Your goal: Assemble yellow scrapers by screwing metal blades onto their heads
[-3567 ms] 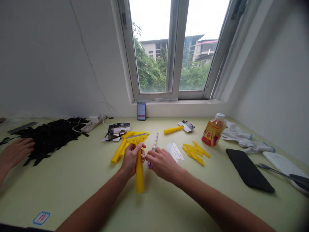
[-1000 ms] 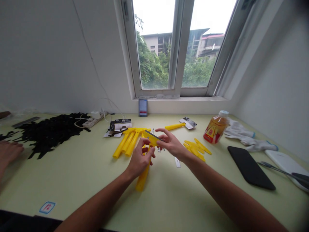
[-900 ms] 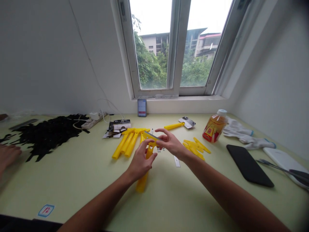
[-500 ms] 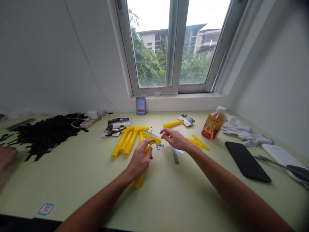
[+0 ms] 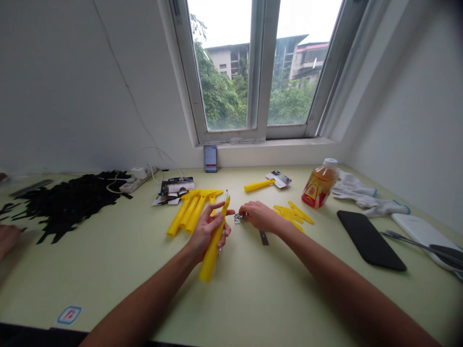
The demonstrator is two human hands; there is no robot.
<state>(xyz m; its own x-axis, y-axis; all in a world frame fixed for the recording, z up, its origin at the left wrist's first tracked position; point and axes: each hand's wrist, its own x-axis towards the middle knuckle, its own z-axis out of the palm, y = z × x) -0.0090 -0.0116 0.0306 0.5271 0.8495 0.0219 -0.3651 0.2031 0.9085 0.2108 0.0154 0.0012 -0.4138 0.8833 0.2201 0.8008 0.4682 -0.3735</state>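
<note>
My left hand is wrapped round a yellow scraper handle, its thick end pointing down toward me and its head seen edge-on. Fingertips of my right hand are pressed together at a small pile of metal nuts; whether they pinch one is too small to tell. Just right of that hand lie flat yellow plastic pieces. A metal blade rests on the table below it. Several yellow handles lie side by side behind my left hand.
Black strips are heaped at left, near another person's hand. At the back are a power strip, a phone and a packaged yellow scraper. On the right stand a bottle, gloves and a black tablet-like slab.
My left hand has turned the yellow scraper so its head is edge-on. My right hand has moved down from beside the scraper head to the nuts.
</note>
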